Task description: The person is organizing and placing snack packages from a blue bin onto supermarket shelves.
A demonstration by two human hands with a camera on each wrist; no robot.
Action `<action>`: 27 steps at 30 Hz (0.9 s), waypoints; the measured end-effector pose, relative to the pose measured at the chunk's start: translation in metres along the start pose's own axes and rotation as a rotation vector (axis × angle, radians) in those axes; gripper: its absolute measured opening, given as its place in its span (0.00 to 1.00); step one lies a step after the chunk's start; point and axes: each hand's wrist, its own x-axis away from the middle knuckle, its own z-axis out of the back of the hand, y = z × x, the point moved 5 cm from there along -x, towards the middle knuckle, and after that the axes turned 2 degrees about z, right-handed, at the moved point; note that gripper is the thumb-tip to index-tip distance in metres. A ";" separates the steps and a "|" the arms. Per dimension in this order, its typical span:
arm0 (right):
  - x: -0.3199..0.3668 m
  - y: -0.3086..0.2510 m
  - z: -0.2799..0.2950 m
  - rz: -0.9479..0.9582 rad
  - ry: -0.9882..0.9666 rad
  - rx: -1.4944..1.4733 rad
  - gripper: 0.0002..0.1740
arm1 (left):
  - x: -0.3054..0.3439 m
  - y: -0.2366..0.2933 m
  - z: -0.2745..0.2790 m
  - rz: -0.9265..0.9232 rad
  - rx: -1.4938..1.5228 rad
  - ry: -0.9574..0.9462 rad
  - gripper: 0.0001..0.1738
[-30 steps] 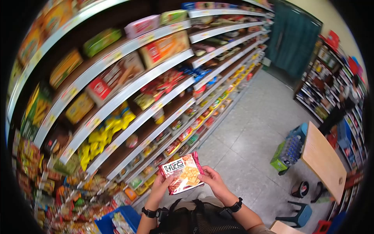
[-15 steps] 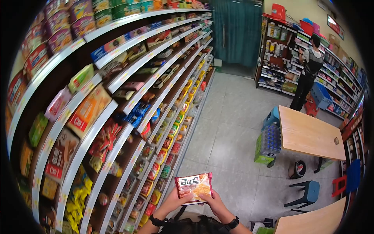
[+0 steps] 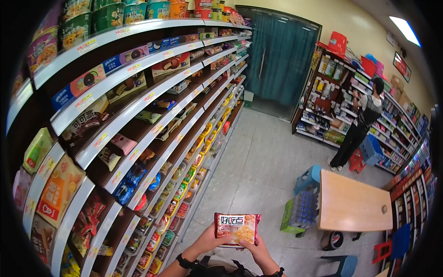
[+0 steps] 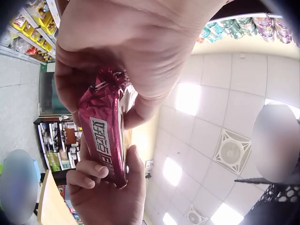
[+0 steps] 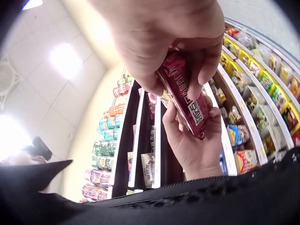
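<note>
A dark red and white packet of biscuits (image 3: pixel 236 227) is held low in front of the body in the head view, its printed face turned up. My left hand (image 3: pixel 207 241) grips its left end, thumb over the front. On the opposite end, my right hand (image 3: pixel 259 254) holds it the same way. The left wrist view shows the packet's crimped red edge (image 4: pixel 101 126) between the two hands, with fingers curled behind. From the right wrist, the packet (image 5: pixel 185 89) appears edge-on, the left hand (image 5: pixel 197 150) beyond it.
Long shelves (image 3: pixel 152 97) of snacks and cup noodles run along the left. On the right stand a wooden table (image 3: pixel 353 201), a blue stool (image 3: pixel 308 179) and packed bottles (image 3: pixel 304 208). A person (image 3: pixel 362 122) stands at the far shelves, near a teal curtain (image 3: pixel 272 64).
The head view has swung right and up, bringing more of the far shelves, curtain and ceiling light into sight. Both hands keep hold of the packet of biscuits.
</note>
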 end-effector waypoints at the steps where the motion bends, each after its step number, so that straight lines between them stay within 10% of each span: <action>1: -0.017 -0.008 0.008 0.028 0.022 0.067 0.21 | -0.019 0.006 0.004 -0.008 -0.044 -0.021 0.33; 16: -0.233 -0.083 0.150 0.006 0.012 -0.070 0.22 | -0.268 0.052 0.001 0.144 -0.077 0.097 0.28; 27: -0.421 -0.244 0.294 0.018 -0.215 -0.088 0.24 | -0.504 0.114 -0.057 0.056 -0.044 0.308 0.26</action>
